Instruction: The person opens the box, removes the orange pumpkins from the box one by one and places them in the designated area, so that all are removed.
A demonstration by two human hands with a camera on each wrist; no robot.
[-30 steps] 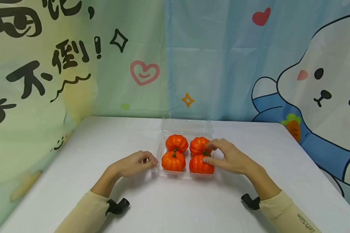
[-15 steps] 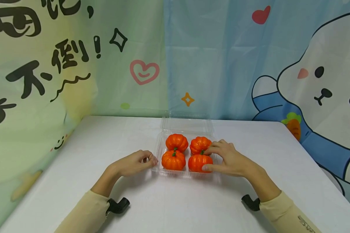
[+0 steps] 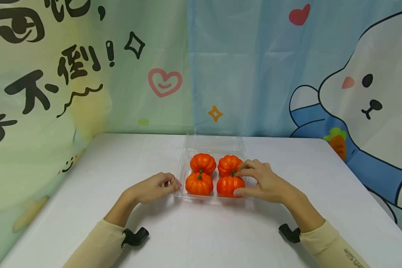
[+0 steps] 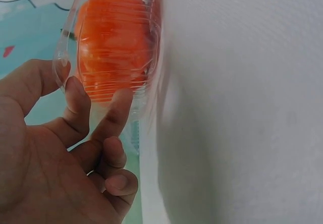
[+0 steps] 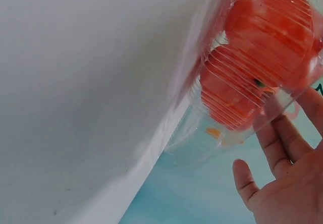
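Observation:
A clear plastic clamshell box (image 3: pixel 215 181) lies on the table with several orange pumpkins in it, two rows deep. My left hand (image 3: pixel 159 187) pinches the box's left rim between thumb and index finger; in the left wrist view the rim (image 4: pixel 61 57) shows between them. At the front right compartment, my right hand (image 3: pixel 262 183) holds the pumpkin (image 3: pixel 227 187), thumb at its front right and fingers behind by its green stem. Behind it sits another pumpkin (image 3: pixel 228 164). On the left are a front pumpkin (image 3: pixel 198 185) and a back pumpkin (image 3: pixel 201 162).
The box's clear lid (image 3: pixel 214 142) stands open toward the table's back edge. White cloth covers the table (image 3: pixel 201 234). A printed curtain (image 3: pixel 248 74) hangs behind it. Each sleeve has a black wrist mount, a left one (image 3: pixel 136 237) and a right one (image 3: pixel 289 233).
The front right pumpkin has shifted slightly left and back and sits a little differently, its stem now farther left. My right fingers moved with it. My left hand stays on the rim.

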